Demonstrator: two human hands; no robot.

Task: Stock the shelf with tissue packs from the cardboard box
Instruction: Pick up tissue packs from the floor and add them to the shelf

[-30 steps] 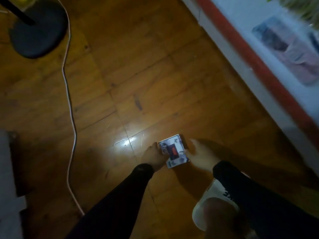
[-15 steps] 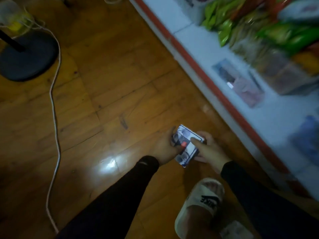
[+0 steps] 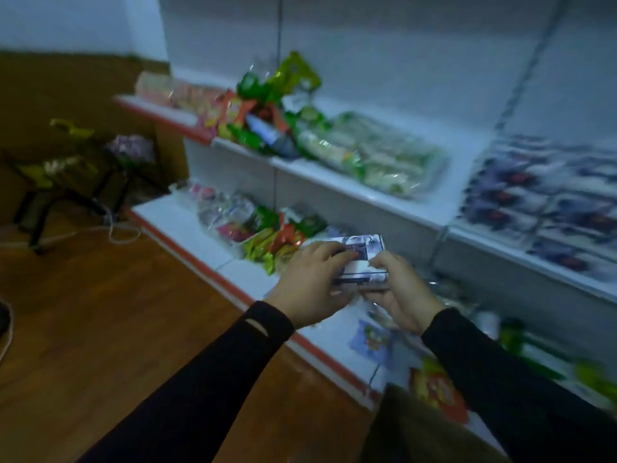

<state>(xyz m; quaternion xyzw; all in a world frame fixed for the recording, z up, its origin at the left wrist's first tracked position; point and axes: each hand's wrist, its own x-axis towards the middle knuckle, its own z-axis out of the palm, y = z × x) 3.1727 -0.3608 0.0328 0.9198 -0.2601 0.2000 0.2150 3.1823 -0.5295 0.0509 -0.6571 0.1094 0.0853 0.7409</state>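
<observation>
I hold a small stack of tissue packs, white with a dark picture and a red mark, in front of the white shelf unit. My left hand grips its left side from above. My right hand grips its right side and underside. The stack hangs above the lowest shelf. On the middle shelf at the right lie rows of matching tissue packs. A brown cardboard edge, probably the box, shows at the bottom between my arms.
Green and red snack bags crowd the middle shelf's left; more snack bags fill the lowest shelf. A dark chair with bags stands far left. A white cable trails over the wooden floor.
Both hands lifted the tissue packs from the floor up to shelf height. The view swung from the floor to the shelves.
</observation>
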